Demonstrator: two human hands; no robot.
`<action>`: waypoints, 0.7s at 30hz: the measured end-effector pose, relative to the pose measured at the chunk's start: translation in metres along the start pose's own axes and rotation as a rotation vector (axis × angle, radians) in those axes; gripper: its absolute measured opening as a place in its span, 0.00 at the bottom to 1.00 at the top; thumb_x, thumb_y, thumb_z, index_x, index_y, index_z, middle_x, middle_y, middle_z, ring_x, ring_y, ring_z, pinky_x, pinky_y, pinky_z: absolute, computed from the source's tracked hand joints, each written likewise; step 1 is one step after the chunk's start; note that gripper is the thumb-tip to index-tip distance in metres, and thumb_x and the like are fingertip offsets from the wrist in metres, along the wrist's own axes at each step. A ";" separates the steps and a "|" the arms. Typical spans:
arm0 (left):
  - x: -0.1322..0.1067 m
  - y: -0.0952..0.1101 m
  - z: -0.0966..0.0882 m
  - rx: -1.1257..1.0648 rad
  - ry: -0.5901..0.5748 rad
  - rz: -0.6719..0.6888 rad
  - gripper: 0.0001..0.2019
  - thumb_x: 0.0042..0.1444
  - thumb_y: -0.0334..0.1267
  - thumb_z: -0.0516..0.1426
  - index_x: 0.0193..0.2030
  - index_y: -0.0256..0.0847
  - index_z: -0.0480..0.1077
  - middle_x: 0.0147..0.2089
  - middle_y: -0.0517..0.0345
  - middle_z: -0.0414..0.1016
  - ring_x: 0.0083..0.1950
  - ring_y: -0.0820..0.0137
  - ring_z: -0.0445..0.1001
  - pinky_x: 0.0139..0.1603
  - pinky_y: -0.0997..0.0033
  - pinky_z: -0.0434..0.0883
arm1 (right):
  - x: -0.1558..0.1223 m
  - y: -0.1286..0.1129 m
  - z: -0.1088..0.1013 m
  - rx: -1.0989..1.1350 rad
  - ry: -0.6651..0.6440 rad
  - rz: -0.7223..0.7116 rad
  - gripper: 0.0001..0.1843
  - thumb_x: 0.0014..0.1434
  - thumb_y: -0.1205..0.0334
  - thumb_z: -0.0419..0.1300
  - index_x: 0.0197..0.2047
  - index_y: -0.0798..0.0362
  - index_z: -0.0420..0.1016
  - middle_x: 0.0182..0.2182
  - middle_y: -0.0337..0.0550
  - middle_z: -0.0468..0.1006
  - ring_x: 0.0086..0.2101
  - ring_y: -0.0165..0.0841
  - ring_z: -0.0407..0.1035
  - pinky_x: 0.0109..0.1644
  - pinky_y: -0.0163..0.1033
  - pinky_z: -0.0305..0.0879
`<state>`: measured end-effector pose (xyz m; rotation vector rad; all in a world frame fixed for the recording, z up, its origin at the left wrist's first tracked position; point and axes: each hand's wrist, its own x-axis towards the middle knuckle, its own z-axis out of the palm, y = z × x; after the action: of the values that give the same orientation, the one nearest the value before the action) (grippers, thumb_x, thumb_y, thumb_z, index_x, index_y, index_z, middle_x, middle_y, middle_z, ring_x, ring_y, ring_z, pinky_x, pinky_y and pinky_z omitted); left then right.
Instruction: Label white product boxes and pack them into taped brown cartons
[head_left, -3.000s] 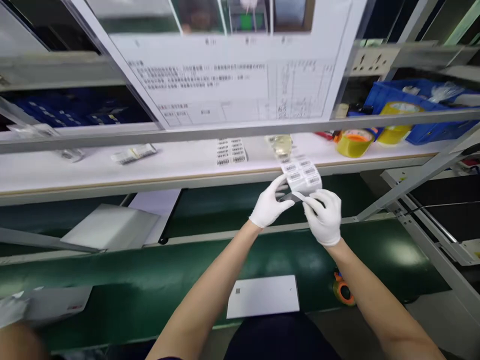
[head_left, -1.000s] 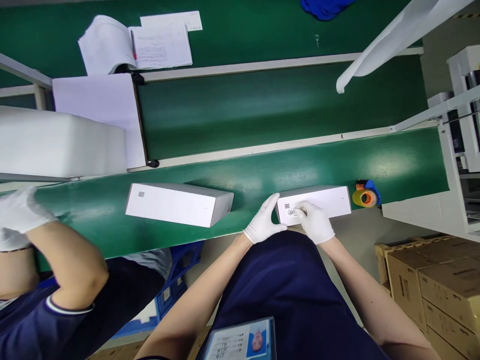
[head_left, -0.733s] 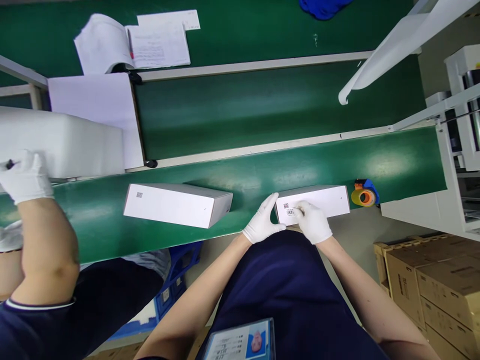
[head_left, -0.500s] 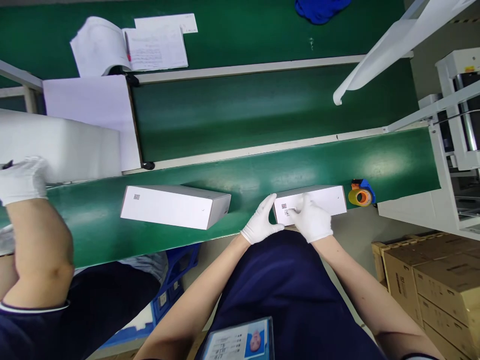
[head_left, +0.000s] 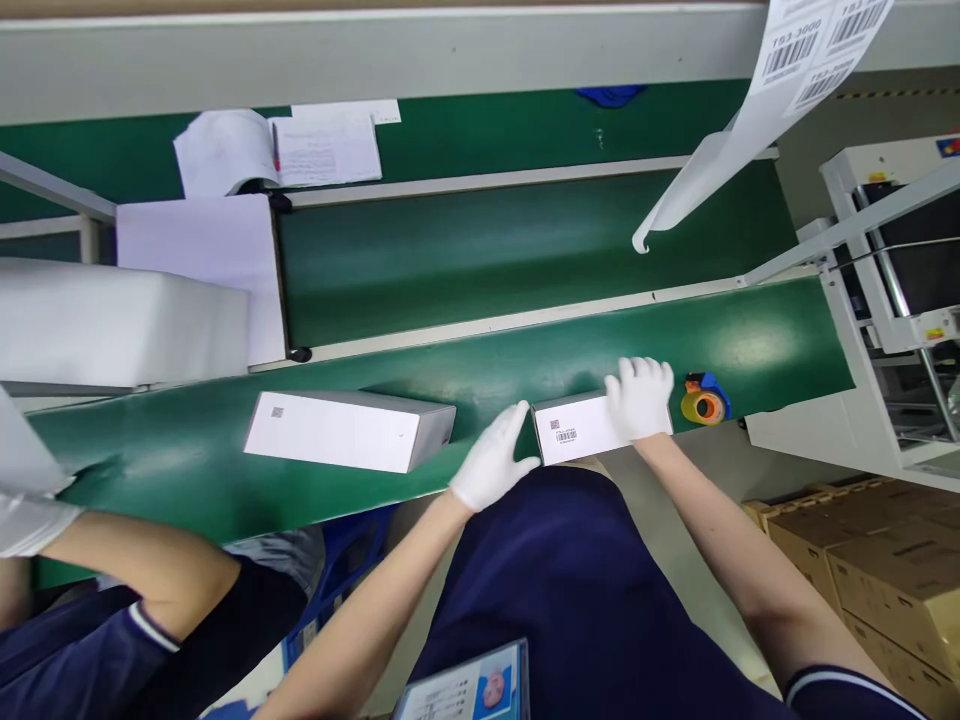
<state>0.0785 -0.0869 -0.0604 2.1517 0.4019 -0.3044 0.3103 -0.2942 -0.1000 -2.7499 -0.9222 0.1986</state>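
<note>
A long white box (head_left: 581,430) lies at the front edge of the green bench, with a square code and a barcode label on its near-facing white side. My gloved left hand (head_left: 495,458) is at its left end, fingers stretched out and thumb apart. Over the right part of the same box is my gloved right hand (head_left: 641,398), its fingers reaching across the far edge and covering that end. A second white box (head_left: 330,430) lies further left, with a square code but no barcode label visible on its white side.
An orange-and-blue tape dispenser (head_left: 705,400) sits right of the box. A strip of barcode labels (head_left: 750,150) hangs down at upper right. A co-worker's gloved hand (head_left: 30,525) is at the far left. Papers (head_left: 326,150) lie at the back; cartons (head_left: 862,570) are stacked lower right.
My right hand has moved right and up from the barcode label, which now shows uncovered. My left hand stays by the box's left end. The co-worker's hand has moved down. The view has tilted upward.
</note>
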 end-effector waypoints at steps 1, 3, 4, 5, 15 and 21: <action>-0.011 -0.007 -0.023 0.138 -0.009 0.038 0.50 0.57 0.44 0.67 0.80 0.45 0.45 0.80 0.42 0.52 0.81 0.48 0.49 0.79 0.43 0.54 | -0.001 0.024 -0.002 0.004 -0.013 0.034 0.25 0.72 0.51 0.49 0.61 0.58 0.74 0.56 0.60 0.75 0.59 0.53 0.63 0.69 0.65 0.50; -0.035 -0.032 -0.075 0.398 -0.015 0.034 0.56 0.47 0.47 0.71 0.80 0.46 0.49 0.82 0.44 0.47 0.82 0.42 0.42 0.79 0.39 0.48 | -0.004 0.060 -0.004 0.077 -0.087 0.082 0.27 0.73 0.52 0.46 0.61 0.60 0.74 0.57 0.62 0.75 0.57 0.50 0.67 0.66 0.58 0.59; -0.046 -0.049 -0.100 0.536 -0.032 -0.017 0.58 0.41 0.46 0.73 0.79 0.46 0.52 0.82 0.42 0.45 0.81 0.36 0.39 0.78 0.33 0.44 | -0.006 0.070 -0.002 0.127 -0.129 0.095 0.28 0.73 0.52 0.45 0.62 0.60 0.74 0.56 0.62 0.76 0.55 0.49 0.69 0.64 0.54 0.63; -0.056 -0.065 -0.122 0.667 -0.075 -0.076 0.59 0.36 0.44 0.74 0.77 0.46 0.55 0.81 0.40 0.46 0.80 0.30 0.39 0.76 0.26 0.41 | -0.007 0.077 -0.001 0.172 -0.162 0.107 0.28 0.73 0.52 0.45 0.62 0.60 0.75 0.55 0.61 0.77 0.55 0.48 0.70 0.62 0.52 0.65; 0.065 -0.026 -0.134 0.754 -0.051 -0.292 0.55 0.49 0.60 0.62 0.79 0.35 0.48 0.59 0.31 0.71 0.55 0.40 0.73 0.56 0.48 0.68 | -0.019 0.076 0.004 0.259 -0.137 0.175 0.27 0.72 0.51 0.47 0.64 0.58 0.73 0.51 0.58 0.79 0.52 0.46 0.75 0.59 0.49 0.70; 0.164 0.074 -0.017 0.603 0.066 -0.011 0.46 0.59 0.64 0.54 0.78 0.40 0.55 0.61 0.30 0.70 0.58 0.35 0.73 0.55 0.42 0.67 | 0.009 0.105 -0.028 0.461 -0.234 0.091 0.19 0.69 0.55 0.53 0.55 0.51 0.78 0.47 0.52 0.83 0.51 0.44 0.77 0.59 0.50 0.72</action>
<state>0.2594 -0.0847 -0.0551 2.7546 0.3932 -0.3988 0.3837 -0.3753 -0.1011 -2.3687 -0.6949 0.6711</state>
